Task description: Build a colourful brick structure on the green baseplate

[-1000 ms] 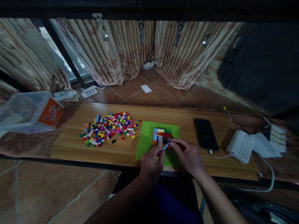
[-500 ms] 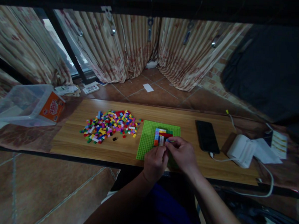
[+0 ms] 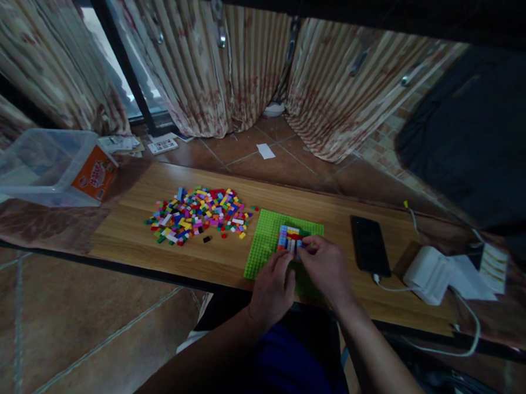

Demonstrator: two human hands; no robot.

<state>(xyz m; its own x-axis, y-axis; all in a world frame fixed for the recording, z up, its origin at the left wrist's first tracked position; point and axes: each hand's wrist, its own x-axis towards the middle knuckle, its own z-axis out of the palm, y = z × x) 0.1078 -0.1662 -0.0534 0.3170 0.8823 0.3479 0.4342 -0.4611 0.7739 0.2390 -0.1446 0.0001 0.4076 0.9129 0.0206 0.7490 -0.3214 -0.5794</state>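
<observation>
A green studded baseplate (image 3: 260, 247) lies on the wooden board in front of me. On it stands a low structure of toy bricks (image 3: 282, 236) in light blue, orange, white, red and green. My left hand (image 3: 273, 286) is closed, its curled fingertips at the near side of the structure; what they grip, if anything, is hidden. My right hand (image 3: 327, 268) pinches at the structure's right side, with thumb and forefinger on a small blue brick (image 3: 299, 243). The hands partly cover the structure's near and right sides.
A heap of loose coloured bricks (image 3: 200, 214) lies left of the baseplate. At the far left stands a clear plastic box (image 3: 48, 174) with an orange label. On the right are a black phone (image 3: 370, 244), a white cable (image 3: 394, 288) and a white device (image 3: 426, 273).
The view has shifted a little. My right fingers have moved slightly off from the left fingertips, so the two hands are farther apart at the structure.
</observation>
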